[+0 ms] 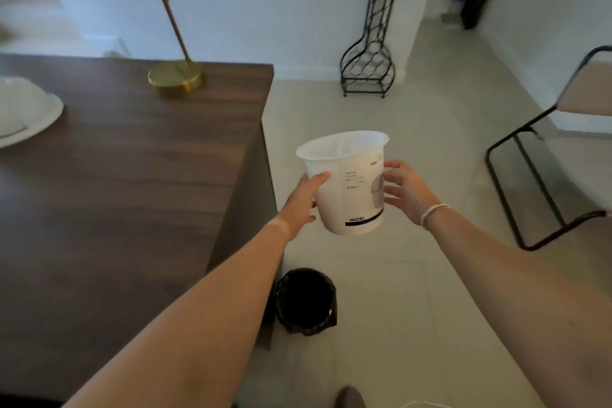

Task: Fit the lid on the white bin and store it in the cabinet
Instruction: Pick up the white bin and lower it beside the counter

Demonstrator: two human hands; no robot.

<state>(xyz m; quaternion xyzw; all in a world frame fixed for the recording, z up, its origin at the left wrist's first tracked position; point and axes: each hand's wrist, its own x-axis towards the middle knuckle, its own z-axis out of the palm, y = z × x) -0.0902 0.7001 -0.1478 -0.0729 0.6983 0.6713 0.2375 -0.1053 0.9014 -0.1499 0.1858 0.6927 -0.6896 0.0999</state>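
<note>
I hold a small white bin (347, 189) upright in the air over the tiled floor, just right of the table's corner. It has no lid on; its open rim faces up and a printed label faces me. My left hand (303, 200) presses on its left side and my right hand (409, 190) grips its right side. A white domed object that may be the lid (23, 109) lies on the dark wooden table (132, 182) at the far left edge. No cabinet is visible.
A brass lamp base (175, 77) stands on the table's far side. A black bin (306, 301) sits on the floor by the table's corner, below my arms. A black wire rack (369, 53) stands against the wall. A black-framed chair (556, 142) is on the right.
</note>
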